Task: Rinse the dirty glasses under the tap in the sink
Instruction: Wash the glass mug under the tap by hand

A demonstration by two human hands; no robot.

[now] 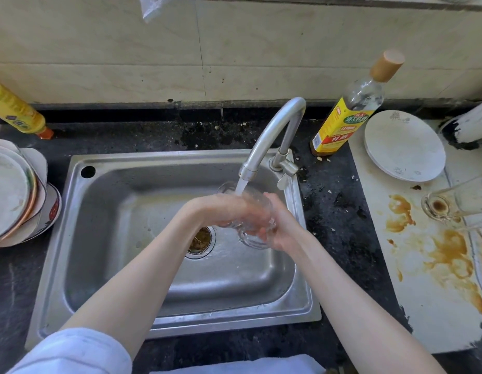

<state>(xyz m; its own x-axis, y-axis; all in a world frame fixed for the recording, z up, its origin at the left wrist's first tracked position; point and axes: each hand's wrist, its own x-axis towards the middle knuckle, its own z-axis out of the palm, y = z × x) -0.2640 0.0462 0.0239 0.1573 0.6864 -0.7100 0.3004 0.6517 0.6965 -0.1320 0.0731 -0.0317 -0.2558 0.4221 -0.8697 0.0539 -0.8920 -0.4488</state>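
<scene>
Two hands: left hand (229, 209), right hand (284, 228). One glass (257, 238) under one tap (272, 136), one more dirty glass (461, 201) at right counter edge. Two bottles: (350, 112), (16, 109). One plate (404, 145); left stack (16, 195) uncountable.
</scene>
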